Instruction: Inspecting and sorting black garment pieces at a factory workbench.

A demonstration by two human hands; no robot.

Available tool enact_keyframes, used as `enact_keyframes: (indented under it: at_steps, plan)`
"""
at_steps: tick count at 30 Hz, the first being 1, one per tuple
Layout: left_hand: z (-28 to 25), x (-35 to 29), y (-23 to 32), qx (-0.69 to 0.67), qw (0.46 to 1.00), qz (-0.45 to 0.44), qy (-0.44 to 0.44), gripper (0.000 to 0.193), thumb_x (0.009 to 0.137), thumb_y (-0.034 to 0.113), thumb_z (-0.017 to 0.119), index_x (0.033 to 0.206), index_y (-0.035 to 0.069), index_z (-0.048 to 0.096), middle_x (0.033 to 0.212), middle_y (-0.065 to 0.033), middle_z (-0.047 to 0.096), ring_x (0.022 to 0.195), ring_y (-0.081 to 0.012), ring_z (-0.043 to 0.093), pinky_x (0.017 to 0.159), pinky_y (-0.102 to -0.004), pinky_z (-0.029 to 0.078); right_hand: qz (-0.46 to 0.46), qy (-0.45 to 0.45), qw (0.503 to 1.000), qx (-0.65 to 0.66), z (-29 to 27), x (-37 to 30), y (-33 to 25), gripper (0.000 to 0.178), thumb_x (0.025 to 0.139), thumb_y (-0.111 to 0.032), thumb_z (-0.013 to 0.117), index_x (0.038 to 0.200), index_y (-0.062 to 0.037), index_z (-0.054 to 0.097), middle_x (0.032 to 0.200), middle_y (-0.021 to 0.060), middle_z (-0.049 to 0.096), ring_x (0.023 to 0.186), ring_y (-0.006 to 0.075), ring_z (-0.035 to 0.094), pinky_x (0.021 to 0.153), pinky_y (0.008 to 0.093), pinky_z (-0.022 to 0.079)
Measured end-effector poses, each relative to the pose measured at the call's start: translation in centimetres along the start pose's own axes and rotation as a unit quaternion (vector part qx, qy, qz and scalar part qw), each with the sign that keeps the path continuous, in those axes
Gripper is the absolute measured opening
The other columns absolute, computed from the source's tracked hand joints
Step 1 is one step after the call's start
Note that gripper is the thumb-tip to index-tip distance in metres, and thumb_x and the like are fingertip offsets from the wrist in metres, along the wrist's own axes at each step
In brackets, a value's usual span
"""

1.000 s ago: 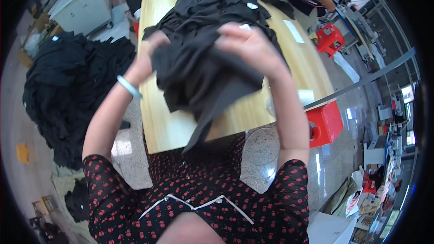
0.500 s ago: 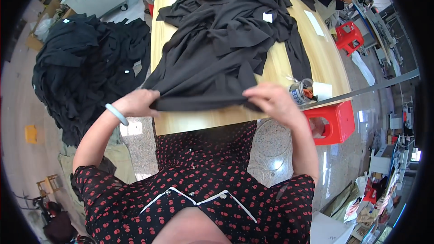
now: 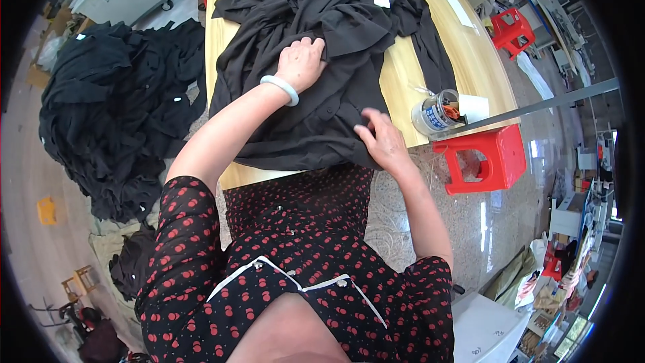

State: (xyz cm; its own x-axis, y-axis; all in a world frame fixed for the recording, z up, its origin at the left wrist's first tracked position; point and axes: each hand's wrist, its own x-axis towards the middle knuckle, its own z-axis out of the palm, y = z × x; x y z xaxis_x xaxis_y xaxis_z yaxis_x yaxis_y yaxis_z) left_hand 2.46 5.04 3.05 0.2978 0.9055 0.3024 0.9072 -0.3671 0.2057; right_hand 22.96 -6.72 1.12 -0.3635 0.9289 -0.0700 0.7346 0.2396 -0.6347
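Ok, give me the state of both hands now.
Left hand: on the black cloth, can't tell if gripping.
Right hand: open, at the cloth's right edge.

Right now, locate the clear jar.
In the head view, right side, the clear jar stands at the wooden table's near edge, to the right of the right hand.

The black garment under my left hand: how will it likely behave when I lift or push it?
The black garment would probably hang floppy, since it lies in many soft folds. Pushed, it would likely bunch up, because wrinkles gather around the left hand.
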Motion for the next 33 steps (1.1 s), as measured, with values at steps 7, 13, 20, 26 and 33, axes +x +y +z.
enact_keyframes:
  at_steps: [7, 13, 20, 26, 33]
  plan:
    - [-4.5, -0.7, -3.8, -0.321, 0.908, -0.022, 0.27, 0.013, 0.08, 0.008, 0.054, 0.091, 0.002, 0.052, 0.074, -0.022, 0.055, 0.066, -0.0365, 0.054, 0.059, -0.0377, 0.043, 0.112, 0.17, 0.966, -0.158, 2.6, 3.1, 2.5, 0.048, 0.078, -0.03, 0.061, 0.118, -0.0085, 0.045, 0.103, 0.0202, 0.053, 0.086, 0.0366, 0.057, 0.07, 0.0408, 0.047]
    - [-13.1, -7.9, -13.6, -0.501, 0.749, -0.174, 0.398, 0.021, 0.09, 0.019, 0.048, 0.093, -0.001, 0.056, 0.075, -0.0012, 0.056, 0.064, -0.0082, 0.051, 0.057, -0.023, 0.042, 0.011, 0.272, 0.962, -0.01, 1.3, 3.8, 3.7, 0.015, 0.079, -0.017, 0.058, 0.087, -0.0047, 0.06, 0.075, 0.0169, 0.061, 0.069, 0.031, 0.061, 0.061, 0.0354, 0.047]
    - [-9.7, -15.3, -14.8, 0.009, 0.944, -0.314, 0.102, 0.027, 0.08, 0.022, 0.057, 0.096, 0.001, 0.054, 0.089, -0.0171, 0.058, 0.083, -0.0314, 0.057, 0.073, -0.0352, 0.045, 0.032, 0.432, 0.893, 0.12, -2.4, 5.1, 4.2, 0.015, 0.083, -0.01, 0.057, 0.091, 0.0024, 0.058, 0.075, 0.0046, 0.061, 0.07, 0.0097, 0.054, 0.064, 0.0241, 0.044]
    - [-2.6, -11.3, -5.0, -0.145, 0.983, 0.101, 0.045, 0.026, 0.077, 0.014, 0.06, 0.099, 0.003, 0.055, 0.097, -0.0134, 0.055, 0.092, -0.0297, 0.053, 0.08, -0.0352, 0.044, 0.028, 0.435, 0.881, 0.183, -4.1, 6.8, 1.2, 0.015, 0.085, -0.014, 0.057, 0.093, -0.0016, 0.057, 0.067, -0.002, 0.054, 0.047, 0.0008, 0.04, 0.041, 0.0171, 0.032]
    - [-4.9, -8.9, -4.3, -0.254, 0.966, 0.041, -0.026, 0.011, 0.08, 0.009, 0.055, 0.085, 0.0, 0.051, 0.078, -0.0142, 0.053, 0.074, -0.0299, 0.053, 0.067, -0.0337, 0.043, 0.056, 0.446, 0.849, 0.276, -6.8, 6.2, 0.3, 0.015, 0.086, -0.012, 0.055, 0.096, -0.0017, 0.054, 0.078, 0.0006, 0.059, 0.049, 0.0019, 0.044, 0.043, 0.0151, 0.036]
